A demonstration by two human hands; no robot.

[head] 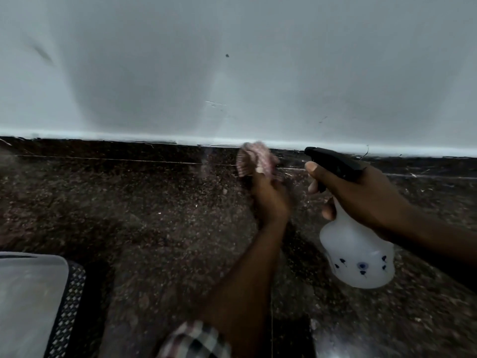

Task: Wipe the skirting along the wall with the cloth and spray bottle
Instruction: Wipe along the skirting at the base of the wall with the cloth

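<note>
checked sleeve [196,339] | left hand [269,200]: crumpled pink cloth [254,160] | right hand [361,200]: white spray bottle [358,254]

Nothing to read here, no words, numbers or brand in sight. The closest thing is on the bottle [358,254], lower right of the frame: a scatter of small dark blue printed marks around a round dot. It's a pattern, not lettering.
</note>
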